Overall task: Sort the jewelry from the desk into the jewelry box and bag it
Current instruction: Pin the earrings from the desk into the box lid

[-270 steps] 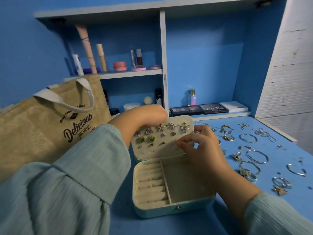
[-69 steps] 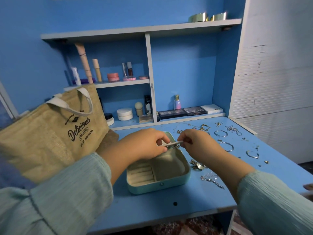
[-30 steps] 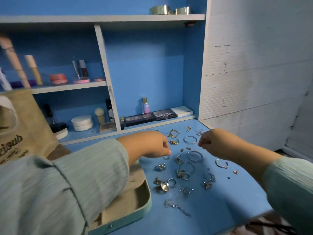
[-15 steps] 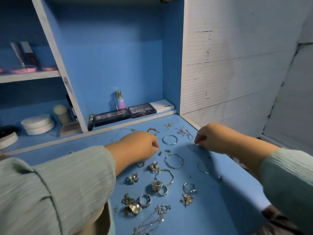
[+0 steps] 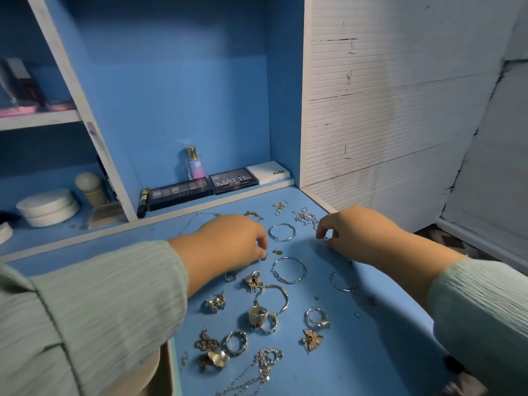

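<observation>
Loose jewelry lies spread over the blue desk (image 5: 380, 335): silver hoops (image 5: 304, 272), chunky rings (image 5: 258, 316), a butterfly earring (image 5: 312, 340) and a silver chain (image 5: 264, 364). My left hand (image 5: 228, 241) reaches down into the spread, its fingertips pinching a tiny gold stud (image 5: 264, 256). My right hand (image 5: 360, 232) hovers at the desk's right side, with finger and thumb closed on a small silver piece (image 5: 325, 238). Only a corner of the open jewelry box (image 5: 171, 367) shows at the bottom left, under my left sleeve. The bag is out of view.
Eyeshadow palettes (image 5: 233, 181) and a perfume bottle (image 5: 194, 164) stand on the low ledge behind the jewelry. A white jar (image 5: 47, 207) sits in the left cubby. A white ribbed panel (image 5: 385, 124) borders the desk on the right; the desk's right edge is close.
My view has swung right from the box and bag to the jewelry spread. Both hands left the box and dropped onto the desk, each closing on a small piece.
</observation>
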A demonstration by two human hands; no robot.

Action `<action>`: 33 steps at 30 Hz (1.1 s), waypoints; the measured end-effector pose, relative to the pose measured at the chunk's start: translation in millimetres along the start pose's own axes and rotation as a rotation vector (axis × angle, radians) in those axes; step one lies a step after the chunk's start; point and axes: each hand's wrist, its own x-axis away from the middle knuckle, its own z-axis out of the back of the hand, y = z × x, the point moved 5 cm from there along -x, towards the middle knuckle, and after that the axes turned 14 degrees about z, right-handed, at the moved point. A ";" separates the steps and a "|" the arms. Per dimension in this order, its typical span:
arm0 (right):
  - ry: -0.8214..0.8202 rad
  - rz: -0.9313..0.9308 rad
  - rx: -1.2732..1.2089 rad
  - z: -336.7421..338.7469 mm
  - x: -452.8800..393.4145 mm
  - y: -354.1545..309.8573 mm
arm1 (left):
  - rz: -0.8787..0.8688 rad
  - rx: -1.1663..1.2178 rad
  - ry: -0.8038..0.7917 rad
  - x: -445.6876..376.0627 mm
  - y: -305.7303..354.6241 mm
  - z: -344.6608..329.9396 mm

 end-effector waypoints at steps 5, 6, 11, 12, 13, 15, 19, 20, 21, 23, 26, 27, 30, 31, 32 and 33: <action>0.010 -0.012 0.027 -0.7 -0.2 -1.1 | -0.021 -0.035 0.033 3.8 5.3 1.6; 0.008 -0.016 0.038 -0.8 -0.6 -1.5 | -0.021 -0.035 0.033 4.0 5.9 1.8; 0.029 -0.009 0.091 -0.5 -1.4 -3.1 | -0.019 -0.045 0.042 4.9 8.0 2.4; 0.036 -0.009 0.099 -0.4 -1.1 -3.4 | -0.022 -0.053 0.049 5.0 8.8 2.6; 0.040 -0.010 0.108 -0.7 -0.8 -3.6 | -0.024 -0.062 0.055 5.1 9.7 2.6; 0.043 -0.013 0.121 -1.5 -0.6 -4.1 | -0.029 -0.075 0.066 5.3 11.7 2.5; 0.027 -0.008 0.146 -2.8 -1.3 -5.3 | -0.044 -0.085 0.079 6.2 13.9 2.3; 0.024 -0.004 0.157 -3.0 -1.4 -5.6 | -0.049 -0.088 0.082 6.4 14.3 2.2; 0.019 -0.003 0.168 -3.3 -1.6 -6.0 | -0.054 -0.092 0.087 6.6 14.5 1.9; 0.008 0.004 0.193 -3.7 -2.2 -6.9 | -0.064 -0.093 0.100 7.1 14.9 1.4; -0.025 0.024 0.238 -5.9 -4.7 -7.6 | -0.063 -0.078 0.112 5.9 12.9 1.0; -0.033 0.027 0.246 -6.4 -5.7 -7.2 | -0.056 -0.066 0.109 5.0 11.2 1.3; -0.044 0.036 0.245 -6.6 -6.1 -6.7 | -0.007 0.005 0.083 4.0 2.6 2.6; -0.046 0.041 0.239 -6.2 -5.4 -7.7 | 0.008 0.036 0.072 5.1 -0.8 2.8; -0.048 0.047 0.233 -5.4 -4.3 -9.4 | 0.019 0.065 0.062 7.1 -3.9 3.3; -0.051 0.054 0.226 -4.5 -2.9 -11.6 | 0.029 0.093 0.051 10.1 -6.9 3.8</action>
